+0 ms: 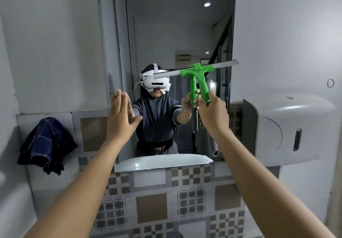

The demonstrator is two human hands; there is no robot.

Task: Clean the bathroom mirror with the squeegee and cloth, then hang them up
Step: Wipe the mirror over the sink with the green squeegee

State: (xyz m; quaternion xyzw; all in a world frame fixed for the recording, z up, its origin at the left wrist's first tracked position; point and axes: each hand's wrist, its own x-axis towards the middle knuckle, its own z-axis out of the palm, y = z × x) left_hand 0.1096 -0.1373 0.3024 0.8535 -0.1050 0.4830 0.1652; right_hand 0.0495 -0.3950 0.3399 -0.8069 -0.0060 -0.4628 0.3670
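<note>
The bathroom mirror [166, 34] fills the middle of the wall ahead. My right hand [214, 112] grips the handle of a green squeegee [200, 75], whose grey blade lies tilted against the mirror's right half, its right end at the frame. My left hand [120, 115] is flat and open, palm pressed on the mirror's left edge, holding nothing. A dark blue checked cloth [46, 145] is draped over the ledge at the left, away from both hands. The mirror reflects a person wearing a white headset.
A white paper dispenser [288, 126] juts from the wall just right of the mirror. Patterned brown and grey tiles [153, 200] cover the wall below. The white basin shows as a reflection along the mirror's bottom edge.
</note>
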